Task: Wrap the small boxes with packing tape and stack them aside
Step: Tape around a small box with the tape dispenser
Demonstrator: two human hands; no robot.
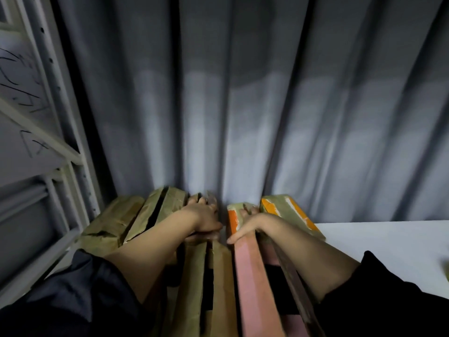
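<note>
From the head camera, both arms reach forward over a row of small boxes that stand side by side at the back of a white table (388, 242), right against a grey curtain (243, 105).

The left hand (206, 218) sits near the middle of the picture, a little toward 7 o'clock from the center. Its fingers curl over the far end of a brown taped box (194, 276), and its thumb lies on the near side, so it is gripping that box. A second brown box (222, 288) stands just beside it, touching it on the right.

The right hand (247, 223) is just beside the left hand, toward 3 o'clock from it. Its fingers lie over the top end of a pink box (255, 288) and the thumb presses on the box's left side, so it is holding the pink box. The far end of this box shows orange and green.

More taped boxes (136, 222) stand toward 9 o'clock from the left hand, leaning close together. One more box with orange patches (289, 212) lies toward 2 o'clock from the right hand, touching the curtain.

Both arms wear dark sleeves (80, 293) pushed up from the wrists.

A white metal rack (60, 147) stands at the far left, at 9 o'clock.

A tiny bit of something green (446, 271) shows at the right edge; I cannot tell what it is.
</note>
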